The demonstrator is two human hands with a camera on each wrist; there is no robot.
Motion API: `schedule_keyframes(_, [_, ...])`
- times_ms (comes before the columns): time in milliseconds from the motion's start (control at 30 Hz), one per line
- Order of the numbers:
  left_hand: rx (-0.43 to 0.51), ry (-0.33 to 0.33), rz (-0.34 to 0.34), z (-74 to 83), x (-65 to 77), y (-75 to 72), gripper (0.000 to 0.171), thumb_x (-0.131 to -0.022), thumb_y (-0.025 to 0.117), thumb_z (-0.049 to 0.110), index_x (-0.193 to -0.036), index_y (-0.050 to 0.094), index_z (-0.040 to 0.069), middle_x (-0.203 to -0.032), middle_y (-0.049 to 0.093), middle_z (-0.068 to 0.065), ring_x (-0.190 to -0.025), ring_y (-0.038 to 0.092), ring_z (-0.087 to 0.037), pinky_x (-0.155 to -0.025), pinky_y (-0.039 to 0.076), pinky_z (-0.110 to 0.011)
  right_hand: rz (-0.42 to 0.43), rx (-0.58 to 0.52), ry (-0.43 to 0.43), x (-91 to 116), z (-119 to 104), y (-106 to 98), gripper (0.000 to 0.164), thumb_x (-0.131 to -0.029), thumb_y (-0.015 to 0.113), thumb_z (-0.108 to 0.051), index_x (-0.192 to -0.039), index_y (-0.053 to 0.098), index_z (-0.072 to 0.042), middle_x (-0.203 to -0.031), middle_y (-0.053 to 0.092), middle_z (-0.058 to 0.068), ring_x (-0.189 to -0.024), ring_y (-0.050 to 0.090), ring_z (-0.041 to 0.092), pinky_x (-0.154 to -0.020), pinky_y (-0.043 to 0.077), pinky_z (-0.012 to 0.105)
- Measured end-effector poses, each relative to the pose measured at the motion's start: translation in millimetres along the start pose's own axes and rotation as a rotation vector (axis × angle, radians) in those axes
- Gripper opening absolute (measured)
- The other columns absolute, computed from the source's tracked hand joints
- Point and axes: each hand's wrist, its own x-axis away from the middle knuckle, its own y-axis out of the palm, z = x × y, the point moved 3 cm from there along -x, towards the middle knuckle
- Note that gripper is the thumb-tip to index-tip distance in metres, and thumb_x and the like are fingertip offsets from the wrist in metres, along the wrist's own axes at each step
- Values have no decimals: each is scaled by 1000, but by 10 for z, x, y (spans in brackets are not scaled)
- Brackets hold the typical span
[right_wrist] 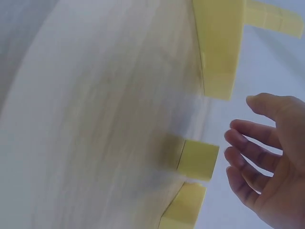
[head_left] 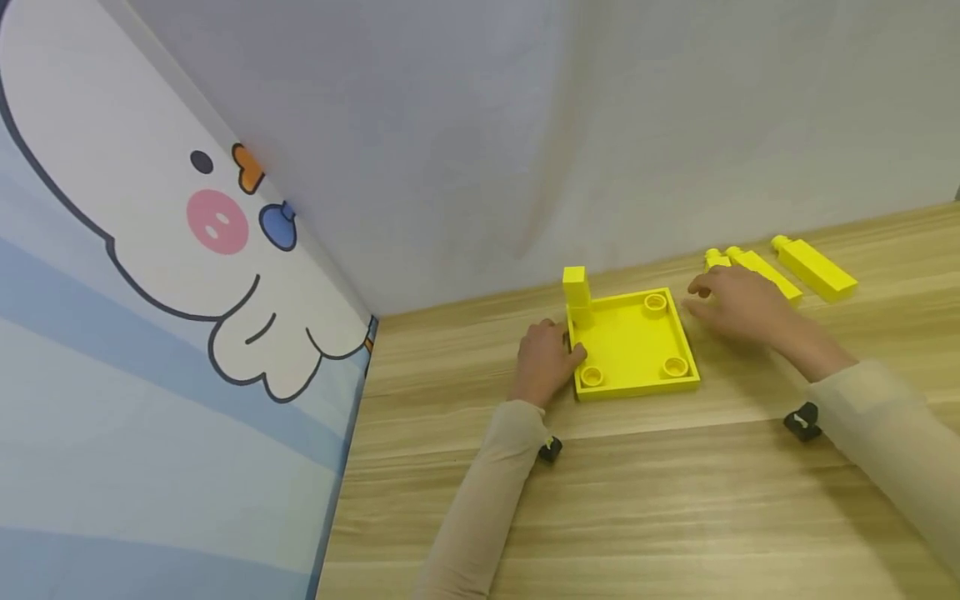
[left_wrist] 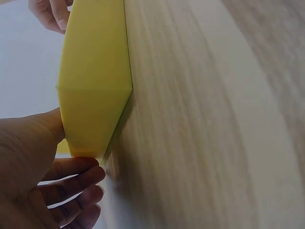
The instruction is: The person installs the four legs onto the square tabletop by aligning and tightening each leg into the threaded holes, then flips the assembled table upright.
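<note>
A yellow square tray (head_left: 626, 342) with a raised rim lies on the wooden table, round sockets in three of its corners. From its far left corner rises a square yellow post (head_left: 576, 287). My left hand (head_left: 542, 362) grips the tray's left wall, thumb over the rim and fingers along the outside. Just right of the tray hovers my right hand (head_left: 738, 304), fingers loosely bent, holding nothing. Beside and behind it lie yellow posts with knobbed ends: one partly hidden post (head_left: 716, 261), a middle post (head_left: 768, 277) and a right-hand post (head_left: 817, 271).
A pale wall (head_left: 465, 167) stands right behind the table (head_left: 637, 508). On the left is a panel (head_left: 150, 333) with a cartoon character, meeting the table's left edge. Small black devices sit at both wrists.
</note>
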Motion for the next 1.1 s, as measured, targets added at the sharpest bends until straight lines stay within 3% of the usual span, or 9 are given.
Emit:
schedule_keyframes(300, [-25,-2,14,-18,-6,40,33,-98,59,34,-112,72,7,-106,66,-8,-97,58,-26,-85,50,-40,74,71,45,114,239,-115,45,-98,62,-30,-120,66,9,-121,64,32,-109,60,46,-90,48,61])
schedule_keyframes(500, [-28,-13,14,-3,6,30,34,-98,59,33,-114,72,7,-107,66,-8,-97,57,-25,-84,49,-39,74,120,110,194,355,-130,58,-94,65,-43,-117,68,10,-118,62,34,-103,59,53,-81,49,61])
schedule_keyframes(567, [-27,-13,11,8,7,21,33,-98,59,32,-114,72,7,-107,67,-7,-97,57,-25,-84,49,-38,49,130,136,211,384,-118,61,-93,65,-49,-112,70,9,-112,64,33,-98,59,51,-77,48,57])
schedule_keyframes(667, [-32,-8,7,21,16,8,32,-98,59,32,-113,72,8,-106,67,-7,-96,57,-25,-84,49,-38,16,141,164,230,391,-85,62,-93,62,-58,-88,70,4,-89,63,25,-84,57,40,-75,44,48])
schedule_keyframes(800, [-41,4,13,26,31,2,30,-98,59,32,-112,73,9,-105,67,-7,-96,58,-25,-83,49,-37,28,164,190,247,382,-49,62,-92,59,-62,-61,50,-10,-64,49,8,-66,47,26,-67,36,38])
schedule_keyframes(933, [-37,9,7,16,55,11,30,-97,59,32,-113,72,10,-105,67,-7,-96,58,-25,-83,49,-37,27,154,202,285,374,-44,57,-92,60,-56,-58,47,-12,-57,44,4,-60,44,24,-57,32,34])
schedule_keyframes(1100, [-28,13,6,-10,97,11,31,-98,60,32,-114,72,9,-105,66,-7,-97,58,-25,-85,49,-38,38,126,222,336,324,-65,49,-91,60,-49,-63,50,-10,-61,45,6,-59,45,24,-47,33,33])
